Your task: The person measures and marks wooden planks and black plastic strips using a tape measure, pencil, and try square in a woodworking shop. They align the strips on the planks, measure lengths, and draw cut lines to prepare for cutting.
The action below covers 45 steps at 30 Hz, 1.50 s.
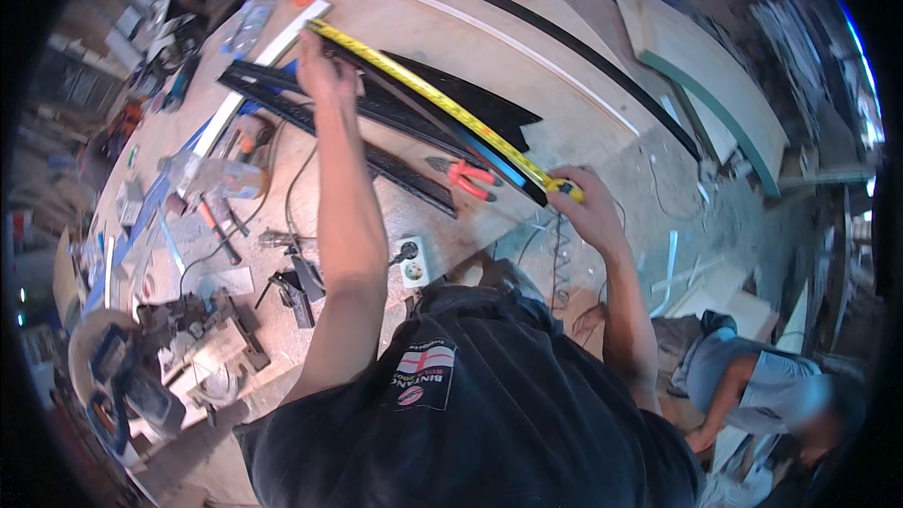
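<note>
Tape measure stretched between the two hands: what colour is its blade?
Yellow; the tape measure blade shows best in the head view.

Yellow tape measure (442, 103) stretched diagonally over a long black strip (414, 127) on the wooden workbench (564, 66). Left hand (324, 66) pinning the tape's far end near the bench's far left edge; right hand (583, 202) gripping the tape case at the near edge. Red-handled pliers (467, 177) beside the strip, just under the tape. White socket outlet (414, 263) at the near edge. Plastic bottle (216, 176) toward the left edge. Another person (752, 390) crouched on the floor, well apart from the bench.
</note>
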Available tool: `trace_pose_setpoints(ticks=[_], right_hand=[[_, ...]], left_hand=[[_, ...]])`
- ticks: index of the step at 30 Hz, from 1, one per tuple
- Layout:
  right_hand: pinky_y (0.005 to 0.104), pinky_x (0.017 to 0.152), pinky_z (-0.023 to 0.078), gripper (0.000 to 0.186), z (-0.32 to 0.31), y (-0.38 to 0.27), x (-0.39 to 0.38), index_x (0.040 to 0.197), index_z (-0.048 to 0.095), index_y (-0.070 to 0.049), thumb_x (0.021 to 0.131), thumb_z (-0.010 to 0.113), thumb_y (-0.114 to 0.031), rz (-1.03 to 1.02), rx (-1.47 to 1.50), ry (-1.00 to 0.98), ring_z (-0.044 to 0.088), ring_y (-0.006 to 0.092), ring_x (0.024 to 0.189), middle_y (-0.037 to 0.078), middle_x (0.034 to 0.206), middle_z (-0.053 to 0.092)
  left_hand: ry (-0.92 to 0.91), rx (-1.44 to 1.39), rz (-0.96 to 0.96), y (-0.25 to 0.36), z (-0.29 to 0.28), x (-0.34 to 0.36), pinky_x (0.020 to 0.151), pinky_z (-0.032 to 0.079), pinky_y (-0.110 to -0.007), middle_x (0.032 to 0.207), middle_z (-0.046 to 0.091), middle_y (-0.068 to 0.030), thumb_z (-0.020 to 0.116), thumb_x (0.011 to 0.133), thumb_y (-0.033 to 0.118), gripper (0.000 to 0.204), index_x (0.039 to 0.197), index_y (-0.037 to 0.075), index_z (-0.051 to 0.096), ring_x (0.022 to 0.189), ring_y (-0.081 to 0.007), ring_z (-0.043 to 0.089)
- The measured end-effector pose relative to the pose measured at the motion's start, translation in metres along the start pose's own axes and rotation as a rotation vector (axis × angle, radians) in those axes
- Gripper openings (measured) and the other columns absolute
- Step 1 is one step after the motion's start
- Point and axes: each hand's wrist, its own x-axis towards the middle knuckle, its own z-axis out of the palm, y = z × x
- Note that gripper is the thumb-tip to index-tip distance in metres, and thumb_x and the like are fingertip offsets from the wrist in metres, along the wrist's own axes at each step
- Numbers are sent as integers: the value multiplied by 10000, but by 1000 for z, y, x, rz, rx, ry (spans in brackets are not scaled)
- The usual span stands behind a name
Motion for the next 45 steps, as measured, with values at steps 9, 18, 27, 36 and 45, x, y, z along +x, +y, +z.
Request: trace_pose_setpoints(ticks=[9,18,27,36,45], right_hand=[[431,969,502,369,3,-11,5,1187,763,-73,868,760,-258,23,-56,52,638,367,1063,181,1087,630],[433,986,510,407,13,-9,7,1186,761,-48,831,770,-249,21,-17,83,646,378,1089,198,1114,650],[429,969,512,399,18,-7,9,1156,759,-22,822,757,-239,12,-28,97,645,363,1069,205,1087,665],[443,968,521,384,22,-7,6,1178,749,-41,852,752,-244,-84,-64,126,650,379,1069,200,1082,655],[432,986,511,361,27,-11,3,1183,743,-62,874,729,-248,-1,-128,128,625,364,1103,191,1132,632]], left_hand=[[-15,-44,49,3,0,4,815,594,-373,1032,727,-57,645,1112,299,286,1206,34,700,918,-184,687],[42,-5,102,9,7,6,883,559,-354,1035,719,-46,670,1102,262,278,1204,10,730,948,-167,664],[34,-106,96,6,7,-2,857,591,-346,1078,745,-64,675,1096,271,310,1238,-2,712,956,-168,692],[7,-66,103,8,2,0,855,597,-364,1058,747,-63,676,1095,257,260,1189,17,712,933,-183,699],[-17,16,80,13,-8,17,856,565,-368,1001,706,-46,630,1119,280,234,1166,57,682,904,-176,659]])
